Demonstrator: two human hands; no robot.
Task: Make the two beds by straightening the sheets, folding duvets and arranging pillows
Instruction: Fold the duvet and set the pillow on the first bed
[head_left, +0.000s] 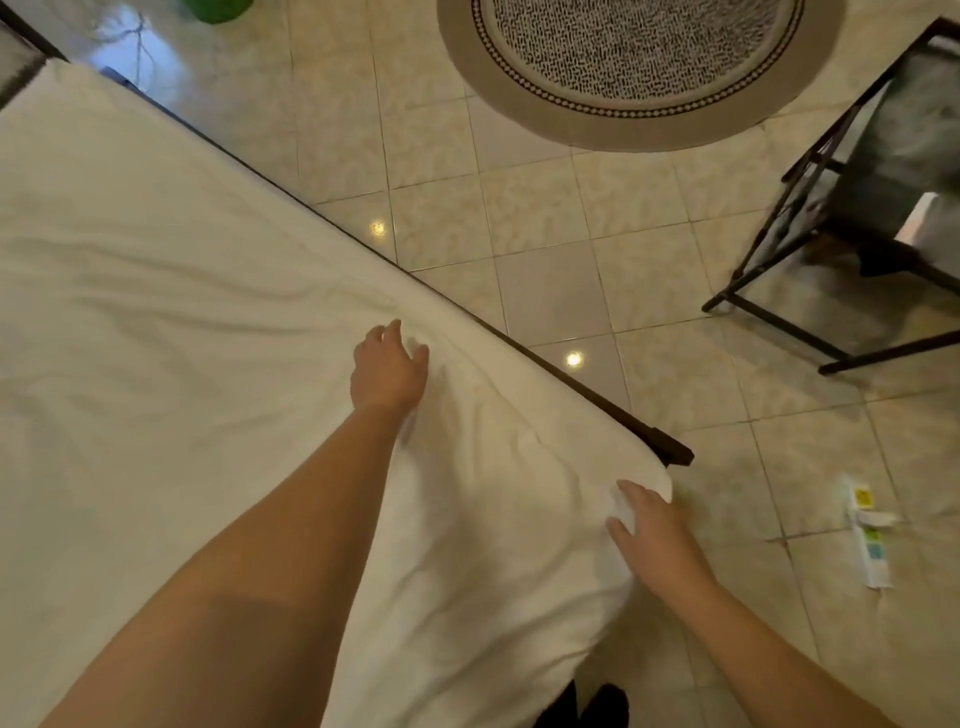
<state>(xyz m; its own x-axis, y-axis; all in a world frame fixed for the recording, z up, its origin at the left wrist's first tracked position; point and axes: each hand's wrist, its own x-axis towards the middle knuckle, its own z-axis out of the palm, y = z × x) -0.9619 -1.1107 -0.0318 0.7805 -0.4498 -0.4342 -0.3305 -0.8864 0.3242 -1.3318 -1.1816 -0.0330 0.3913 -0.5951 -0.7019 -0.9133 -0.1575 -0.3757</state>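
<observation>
Both arms are bare along all of their visible length. The left forearm (270, 545) is broad and close to the lens, running from the frame edge at 7 o'clock to the left hand (389, 371) near the centre. The right forearm (769, 639) looks slimmer and runs from 5 o'clock to the right hand (657, 540). Both hands are bare too. At 6 o'clock sit two dark shapes (584, 706), either footwear or trouser legs; motion blur hides which.

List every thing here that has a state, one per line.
sheet: wrinkled, spread over the bed.
left hand: gripping a sheet fold near the bed's edge.
right hand: gripping the sheet's corner.
packet: lying flat on the floor.
round rug: lying flat.
</observation>
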